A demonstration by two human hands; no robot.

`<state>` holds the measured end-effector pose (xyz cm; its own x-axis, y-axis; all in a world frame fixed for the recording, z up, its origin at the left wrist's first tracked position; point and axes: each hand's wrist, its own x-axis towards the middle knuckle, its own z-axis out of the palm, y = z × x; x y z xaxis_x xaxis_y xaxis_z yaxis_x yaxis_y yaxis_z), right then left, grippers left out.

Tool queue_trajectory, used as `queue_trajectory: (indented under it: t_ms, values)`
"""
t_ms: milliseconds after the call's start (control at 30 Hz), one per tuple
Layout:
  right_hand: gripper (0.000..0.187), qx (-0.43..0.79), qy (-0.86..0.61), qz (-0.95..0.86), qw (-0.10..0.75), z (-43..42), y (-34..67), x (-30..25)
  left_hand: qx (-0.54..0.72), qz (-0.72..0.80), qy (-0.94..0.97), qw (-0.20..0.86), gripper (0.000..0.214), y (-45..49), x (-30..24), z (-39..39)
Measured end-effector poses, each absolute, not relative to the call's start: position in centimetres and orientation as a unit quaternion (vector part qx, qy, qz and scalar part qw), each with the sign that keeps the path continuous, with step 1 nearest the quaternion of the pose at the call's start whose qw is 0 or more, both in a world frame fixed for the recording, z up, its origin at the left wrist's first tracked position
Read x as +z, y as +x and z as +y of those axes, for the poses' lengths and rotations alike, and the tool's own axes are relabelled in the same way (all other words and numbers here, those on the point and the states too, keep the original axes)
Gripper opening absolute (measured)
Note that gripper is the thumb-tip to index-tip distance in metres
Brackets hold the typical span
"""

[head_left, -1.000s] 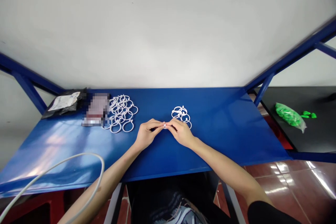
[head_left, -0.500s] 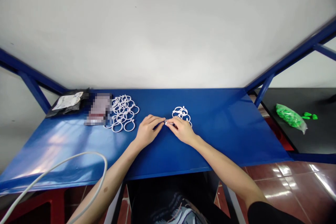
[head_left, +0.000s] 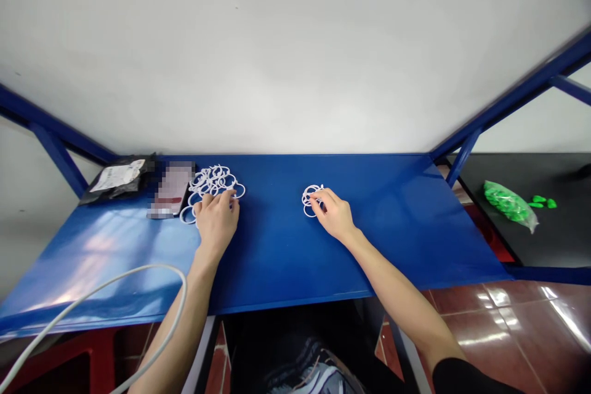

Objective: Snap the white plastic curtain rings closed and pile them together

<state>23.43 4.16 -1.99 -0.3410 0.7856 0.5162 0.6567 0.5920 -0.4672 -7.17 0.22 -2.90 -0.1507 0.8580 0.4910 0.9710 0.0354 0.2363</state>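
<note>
My left hand point(head_left: 217, 220) lies over the near edge of a big heap of white plastic rings point(head_left: 210, 183) on the left of the blue table point(head_left: 392, 221). Its fingers curl down onto the rings; whether it grips one is hidden. My right hand point(head_left: 336, 215) rests on a smaller cluster of white rings point(head_left: 311, 199) near the table's middle, fingertips pinched at a ring there.
A black packet with a white label point(head_left: 117, 178) and a blurred flat item point(head_left: 172, 197) lie at the table's far left. A white cable point(head_left: 92, 301) loops at the lower left. On a black table to the right lies a green bag point(head_left: 510, 202).
Both hands were together at the table's middle, pinching a ring between them. The left hand has since moved left to the big heap, and the right has moved back onto the small cluster.
</note>
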Motion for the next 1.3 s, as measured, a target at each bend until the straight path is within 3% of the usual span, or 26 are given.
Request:
queue_trajectory:
  t_ms: [100,333,433,867,1300]
  values:
    - [0.021,0.104,-0.42,-0.824,0.365,3.5,22.8,-1.9,-0.352,-0.668,-0.654,0.038,0.02,-5.9,-2.1,0.0]
    - [0.026,0.239,-0.361,-0.828,0.355,1.9,20.9,-2.1,-0.448,-0.508,-0.624,-0.39,0.019,-2.1,-0.8,-1.4]
    - [0.021,0.264,-0.356,-0.827,0.345,1.8,20.8,-2.4,-0.439,-0.464,-0.604,-0.477,0.02,-1.0,-1.0,-1.7]
    - [0.015,0.283,-0.342,-0.829,0.341,1.8,20.8,-2.7,-0.424,-0.503,-0.584,-0.475,0.027,0.1,-2.1,-1.3]
    - [0.022,0.251,-0.332,-0.857,0.304,1.4,20.9,-2.5,-0.439,-0.459,-0.636,-0.438,0.016,-0.2,-2.6,-1.3]
